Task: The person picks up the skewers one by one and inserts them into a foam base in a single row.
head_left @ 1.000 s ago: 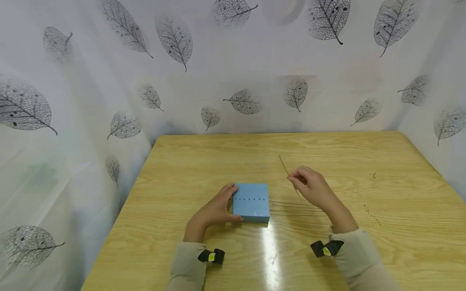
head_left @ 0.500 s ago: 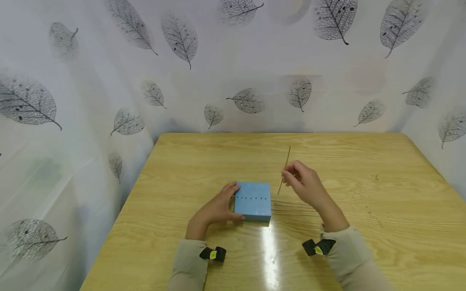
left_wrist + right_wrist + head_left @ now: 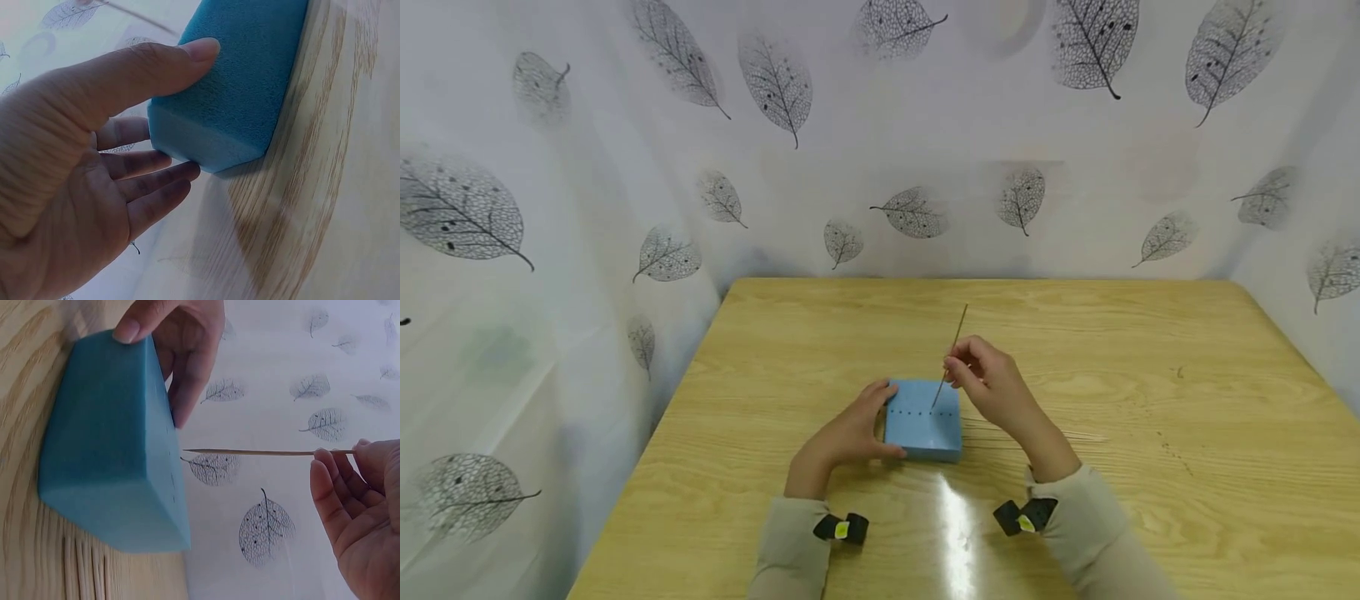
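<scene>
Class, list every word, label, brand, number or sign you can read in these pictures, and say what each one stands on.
None: no readable text in any view.
Blue foam block: only a row of small holes, no lettering.
Wrist bands: a yellow patch on each, too small to show any writing.
Curtain: printed leaves only.

Wood table (image 3: 1150, 400), light yellowish grain w/ darker streaks, fills the lower half of the head view. White curtain (image 3: 880, 125) hangs behind it and wraps both sides, printed w/ grey skeleton leaves in various sizes. Curtain meets the table's far edge. Bright glare strip (image 3: 955, 533) on the near tabletop, light from above. A few small dark specks on the table's right part.
</scene>
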The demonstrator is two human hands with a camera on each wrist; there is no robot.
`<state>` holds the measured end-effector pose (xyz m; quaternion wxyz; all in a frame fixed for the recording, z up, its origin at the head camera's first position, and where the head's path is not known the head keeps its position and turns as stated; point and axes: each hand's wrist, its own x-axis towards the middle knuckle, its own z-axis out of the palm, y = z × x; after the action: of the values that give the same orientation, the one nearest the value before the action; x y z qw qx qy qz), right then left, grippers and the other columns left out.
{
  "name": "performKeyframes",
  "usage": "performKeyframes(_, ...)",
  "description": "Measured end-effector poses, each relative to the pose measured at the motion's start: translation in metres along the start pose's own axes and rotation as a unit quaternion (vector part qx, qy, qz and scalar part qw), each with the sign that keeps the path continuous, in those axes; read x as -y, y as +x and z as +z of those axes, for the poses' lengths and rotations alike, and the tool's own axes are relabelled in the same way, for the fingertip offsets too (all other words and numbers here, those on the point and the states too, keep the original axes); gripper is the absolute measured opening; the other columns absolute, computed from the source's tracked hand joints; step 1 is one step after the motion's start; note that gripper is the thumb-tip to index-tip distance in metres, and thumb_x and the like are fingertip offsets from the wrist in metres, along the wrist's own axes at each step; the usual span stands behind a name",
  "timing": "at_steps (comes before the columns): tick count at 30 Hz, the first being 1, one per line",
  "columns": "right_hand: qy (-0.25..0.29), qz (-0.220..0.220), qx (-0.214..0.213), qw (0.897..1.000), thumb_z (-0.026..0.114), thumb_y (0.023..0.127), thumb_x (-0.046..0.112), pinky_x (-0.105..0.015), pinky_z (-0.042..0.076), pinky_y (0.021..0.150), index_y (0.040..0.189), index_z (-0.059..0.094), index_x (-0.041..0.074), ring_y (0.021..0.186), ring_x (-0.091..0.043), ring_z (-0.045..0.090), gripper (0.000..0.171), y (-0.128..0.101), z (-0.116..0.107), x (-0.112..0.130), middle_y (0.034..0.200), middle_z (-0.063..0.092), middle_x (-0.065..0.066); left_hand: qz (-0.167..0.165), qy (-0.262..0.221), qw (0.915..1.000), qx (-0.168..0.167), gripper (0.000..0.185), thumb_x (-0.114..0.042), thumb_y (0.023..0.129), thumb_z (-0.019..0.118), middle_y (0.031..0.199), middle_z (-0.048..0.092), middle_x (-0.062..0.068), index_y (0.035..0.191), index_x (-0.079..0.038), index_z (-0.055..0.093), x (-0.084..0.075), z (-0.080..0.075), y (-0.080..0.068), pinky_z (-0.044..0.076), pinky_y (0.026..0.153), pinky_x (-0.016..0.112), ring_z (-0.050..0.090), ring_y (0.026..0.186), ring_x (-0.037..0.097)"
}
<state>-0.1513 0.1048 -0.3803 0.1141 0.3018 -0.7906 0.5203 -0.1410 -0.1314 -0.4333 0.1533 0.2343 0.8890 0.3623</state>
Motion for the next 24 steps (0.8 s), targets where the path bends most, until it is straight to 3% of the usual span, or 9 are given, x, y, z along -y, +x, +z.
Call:
performKeyframes(8, 0.013, -0.024, 0.008, 1.000, 0.055, 0.092, -0.005, -0.028, 0.055, 0.061, 0.095, 0.057, -0.003, 0.068, -0.029, 0.062, 0.004, 0.012, 0.021, 0.001, 0.080, 0.061, -0.010, 0.005, -0.011, 0.9999, 0.002, 0.095, -0.028, 0.074, 0.082, 0.154, 0.021, 0.017, 0.147, -0.001, 0.028, 0.001, -0.001, 0.000, 0.027, 0.110, 0.047, 0.021, 0.140, 0.031)
performKeyframes(17, 0.018, -0.026, 0.022, 0.999, 0.054, 0.094, -0.001, -0.026, 0.054, 0.062, 0.095, 0.056, -0.003, 0.068, -0.022, 0.062, 0.004, 0.018, 0.036, 0.000, 0.080, 0.061, -0.009, 0.012, -0.018, 0.9997, 0.006, 0.095, -0.026, 0.074, 0.082, 0.153, 0.021, 0.018, 0.147, -0.001, 0.028, 0.002, -0.002, 0.000, 0.027, 0.110, 0.046, 0.022, 0.140, 0.031)
performKeyframes(24, 0.022, -0.022, 0.029, 0.999, 0.054, 0.093, -0.003, -0.026, 0.054, 0.062, 0.095, 0.057, -0.005, 0.068, -0.026, 0.061, 0.004, 0.023, 0.044, -0.001, 0.080, 0.061, -0.011, 0.020, -0.025, 0.9995, 0.005, 0.095, -0.026, 0.075, 0.082, 0.153, 0.020, 0.018, 0.148, -0.001, 0.027, 0.003, -0.002, -0.001, 0.028, 0.110, 0.046, 0.023, 0.140, 0.030)
